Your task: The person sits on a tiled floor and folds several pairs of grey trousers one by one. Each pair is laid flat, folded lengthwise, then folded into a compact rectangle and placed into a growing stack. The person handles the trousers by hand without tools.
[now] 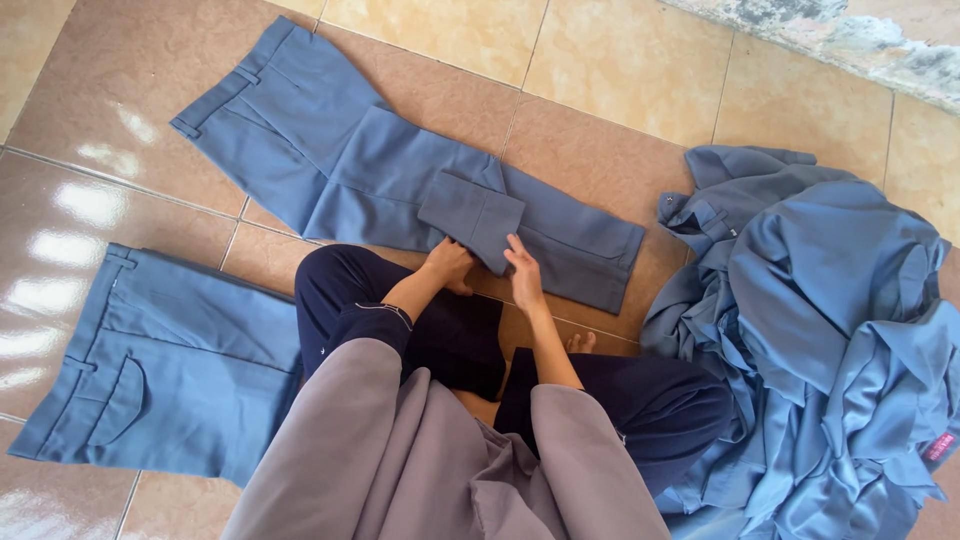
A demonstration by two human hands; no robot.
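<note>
Blue trousers (380,165) lay flat on the tiled floor (620,60), near its far edge. The left hand (447,265) and right hand (524,272) each pinched the folded-back cuff (472,212) — it could slip and unfold if grip loosened. Fingertips were hidden beneath cloth; the heaped garments (830,330) were cut off at right.
</note>
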